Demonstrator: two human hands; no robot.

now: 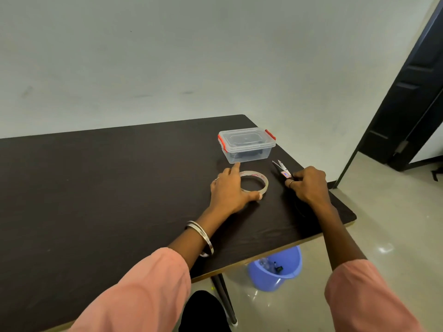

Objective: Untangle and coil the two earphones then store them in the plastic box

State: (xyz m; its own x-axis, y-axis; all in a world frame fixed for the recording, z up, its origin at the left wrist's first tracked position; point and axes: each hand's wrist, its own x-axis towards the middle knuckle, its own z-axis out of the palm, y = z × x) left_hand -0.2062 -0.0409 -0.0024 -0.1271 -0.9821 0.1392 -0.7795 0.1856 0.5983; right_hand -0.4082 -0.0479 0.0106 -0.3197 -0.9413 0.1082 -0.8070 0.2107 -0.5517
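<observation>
A clear plastic box with red latches and its lid on stands near the table's far right corner; dark shapes show through its wall, too dim to identify. My left hand rests on a roll of clear tape just in front of the box, thumb and fingers around its rim. My right hand grips the handles of a pair of scissors, whose blades point away toward the box. No loose earphone cable shows on the table.
The dark table ends close to the right of my right hand. Below that edge a blue bucket with small items sits on the floor. A dark door stands at far right.
</observation>
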